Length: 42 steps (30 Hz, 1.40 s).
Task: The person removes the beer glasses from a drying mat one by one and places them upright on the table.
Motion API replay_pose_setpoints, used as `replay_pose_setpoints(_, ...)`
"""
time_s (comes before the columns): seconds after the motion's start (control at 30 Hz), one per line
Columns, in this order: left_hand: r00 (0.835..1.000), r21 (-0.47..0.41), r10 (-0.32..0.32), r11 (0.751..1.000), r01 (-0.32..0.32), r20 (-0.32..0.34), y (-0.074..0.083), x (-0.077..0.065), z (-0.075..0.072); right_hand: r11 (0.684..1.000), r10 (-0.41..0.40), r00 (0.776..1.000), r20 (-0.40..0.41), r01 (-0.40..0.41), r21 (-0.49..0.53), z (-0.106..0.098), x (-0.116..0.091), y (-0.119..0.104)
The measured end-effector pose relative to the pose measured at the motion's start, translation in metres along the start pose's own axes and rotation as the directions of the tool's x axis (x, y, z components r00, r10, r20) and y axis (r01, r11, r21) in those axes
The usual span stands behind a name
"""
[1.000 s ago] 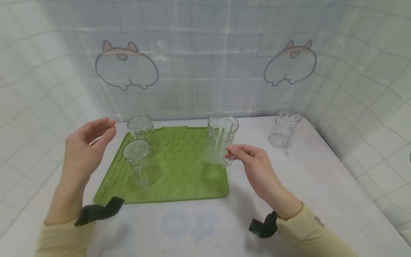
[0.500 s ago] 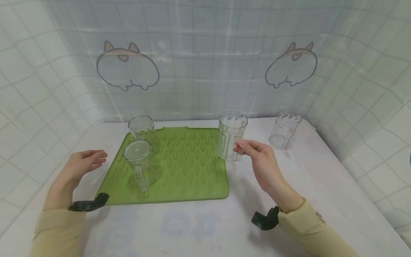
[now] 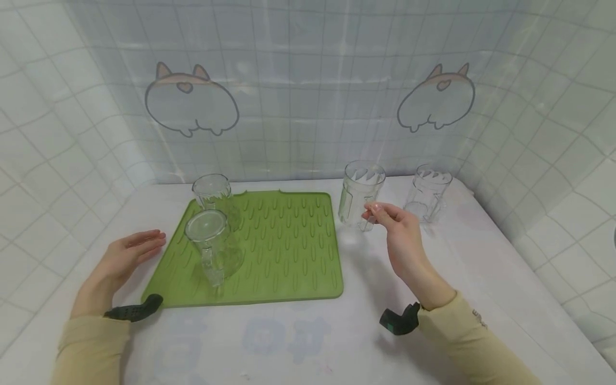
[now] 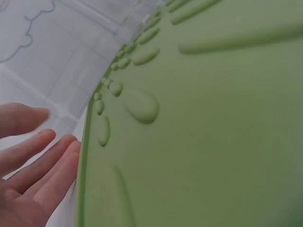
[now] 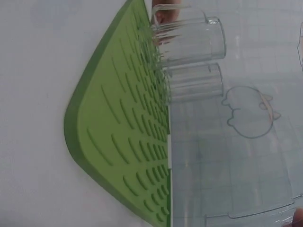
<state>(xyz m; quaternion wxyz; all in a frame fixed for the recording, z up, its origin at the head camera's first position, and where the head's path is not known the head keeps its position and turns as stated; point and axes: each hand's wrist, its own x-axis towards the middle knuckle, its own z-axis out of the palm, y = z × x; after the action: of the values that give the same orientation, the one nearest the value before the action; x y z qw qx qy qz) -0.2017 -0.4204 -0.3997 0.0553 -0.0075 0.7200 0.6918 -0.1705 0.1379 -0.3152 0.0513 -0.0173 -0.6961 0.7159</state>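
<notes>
Clear mug (image 3: 356,200) pinched by its handle, another mug standing close by

The likeliest trouble is a slip or a swing. The right hand (image 3: 403,229) pinches only the handle, at one side of the mug, so the weight could twist the body downward and knock the base on the table (image 3: 366,331). A second clear mug (image 3: 424,188) stands near on the right; a drift that way could clink the two together. Transparent walls make the gap hard to judge, and I cannot tell whether the held mug's base already touches the table. A move to the left might catch the edge of the green mat (image 3: 289,256). The left hand (image 3: 129,255), fingers extended and holding nothing, lies beside the mat's far side, too distant to steady anything.

The held mug is just right of the mat's back corner, roughly upright with its mouth up. It looks like glass, colourless apart from a faint green cast low on its left, with a wide round rim, pointed facets below it and an angular handle turned toward the person.
</notes>
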Motion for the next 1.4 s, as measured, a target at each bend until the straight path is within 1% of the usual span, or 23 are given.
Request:
replay_pose_setpoints(0.1, 0.998, -0.039, 0.051, 0.998, -0.049, 0.043, -0.01, 0.001, -0.003, 1.0, 0.0, 1.0, -0.014, 0.0, 0.003, -0.001, 0.002, 0.001)
replay_pose_setpoints(0.17, 0.996, -0.013, 0.071, 0.997, -0.07, 0.056, -0.016, 0.003, -0.004, 1.0, 0.0, 1.0, -0.027, 0.0, 0.007, -0.001, 0.004, 0.002)
replay_pose_setpoints(0.23, 0.995, -0.007, 0.074, 0.997, -0.073, 0.062, -0.021, 0.004, -0.005, 1.0, -0.003, 0.999, -0.04, 0.004, 0.012, -0.002, 0.006, 0.002)
replay_pose_setpoints(0.3, 0.996, 0.018, 0.071, 0.997, -0.072, 0.051, -0.024, 0.005, -0.005, 1.0, -0.006, 0.999, -0.05, 0.006, 0.017, -0.003, 0.007, 0.003)
replay_pose_setpoints(0.33, 0.997, 0.015, 0.067, 0.998, -0.068, 0.044, -0.026, 0.005, -0.005, 1.0, -0.008, 0.999, -0.054, 0.009, 0.019, -0.003, 0.008, 0.003)
replay_pose_setpoints(0.4, 0.997, -0.023, 0.067, 0.998, -0.066, 0.039, -0.028, 0.006, -0.004, 1.0, -0.012, 0.998, -0.064, 0.013, 0.022, -0.003, 0.01, 0.004)
replay_pose_setpoints(0.47, 0.996, -0.052, 0.079, 0.996, -0.078, 0.031, -0.029, 0.005, -0.003, 1.0, -0.012, 0.997, -0.074, 0.014, 0.025, -0.004, 0.011, 0.004)
replay_pose_setpoints(0.5, 0.995, -0.081, 0.088, 0.993, -0.085, 0.036, -0.029, 0.005, -0.003, 1.0, -0.012, 0.997, -0.078, 0.014, 0.028, -0.005, 0.012, 0.005)
replay_pose_setpoints(0.63, 0.994, -0.117, 0.11, 0.988, -0.105, 0.03, -0.029, 0.004, -0.001, 0.999, -0.009, 0.995, -0.099, 0.013, 0.042, -0.007, 0.016, 0.007)
replay_pose_setpoints(0.67, 0.993, -0.114, 0.113, 0.987, -0.109, 0.03, -0.029, 0.004, 0.0, 0.999, -0.008, 0.994, -0.107, 0.013, 0.047, -0.008, 0.017, 0.008)
replay_pose_setpoints(0.83, 0.991, -0.136, 0.126, 0.984, -0.118, 0.052, -0.03, 0.004, 0.0, 0.998, 0.017, 0.987, -0.16, -0.006, 0.067, -0.012, 0.023, 0.014)
replay_pose_setpoints(0.97, 0.992, -0.125, 0.122, 0.985, -0.116, 0.044, -0.031, 0.004, -0.001, 0.997, 0.03, 0.978, -0.205, -0.013, 0.08, -0.016, 0.028, 0.019)
replay_pose_setpoints(1.17, 0.994, -0.079, 0.106, 0.991, -0.104, 0.02, -0.031, 0.004, -0.001, 0.998, 0.016, 0.968, -0.25, -0.001, 0.062, -0.02, 0.036, 0.028)
replay_pose_setpoints(1.4, 0.997, -0.04, 0.082, 0.996, -0.082, 0.004, -0.03, 0.005, -0.002, 0.997, 0.013, 0.944, -0.33, 0.015, 0.081, -0.026, 0.045, 0.043)
